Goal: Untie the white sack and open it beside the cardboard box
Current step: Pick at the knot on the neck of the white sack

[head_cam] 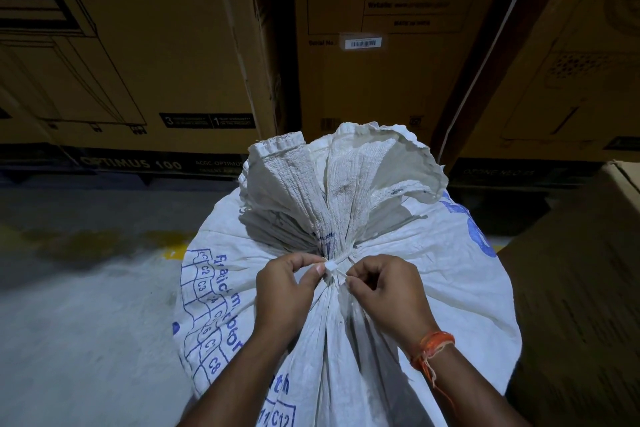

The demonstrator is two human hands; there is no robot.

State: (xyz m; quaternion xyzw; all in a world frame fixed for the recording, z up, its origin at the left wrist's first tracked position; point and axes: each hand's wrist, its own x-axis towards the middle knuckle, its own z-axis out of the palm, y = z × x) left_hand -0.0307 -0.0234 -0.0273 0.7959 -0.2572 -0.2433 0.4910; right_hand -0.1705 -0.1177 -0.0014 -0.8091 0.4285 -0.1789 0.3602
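A full white woven sack [450, 288] with blue print stands upright in front of me. Its neck is gathered and bound by a white tie [334, 265], and the loose mouth fans out above. My left hand [287, 291] pinches the tie's small white end from the left. My right hand [384, 291], with an orange thread on the wrist, pinches the tie from the right. A cardboard box [575, 288] stands right beside the sack on its right.
Tall printed cardboard cartons [166, 45] form a wall right behind the sack. Grey concrete floor [86, 305] with a yellow painted mark lies to the left.
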